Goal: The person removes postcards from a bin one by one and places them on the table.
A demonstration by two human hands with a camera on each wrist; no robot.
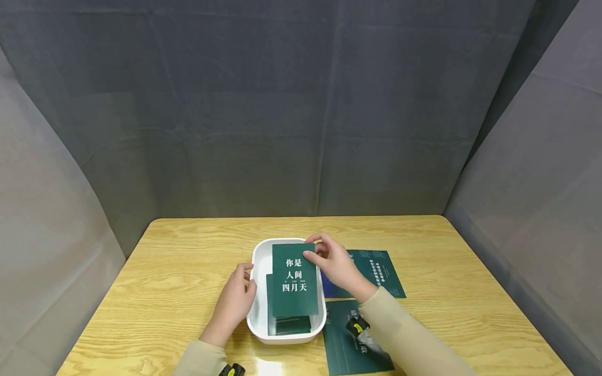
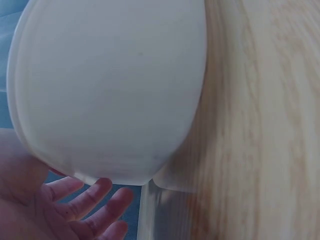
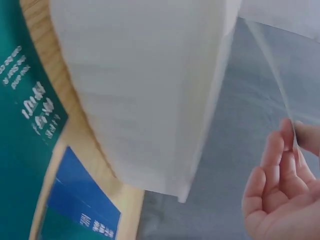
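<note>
A wooden table (image 1: 188,271) with pale, strongly grained boards stands against grey cloth walls. A white tray (image 1: 259,313) sits on it near the front edge, about the middle. Just right of the tray lie flat green cards: one (image 1: 383,271) further back with white print, partly over a blue card (image 1: 331,291), and another green card (image 1: 343,342) nearer the front edge, close beside the tray. The left half of the tabletop shows only bare wood grain.
</note>
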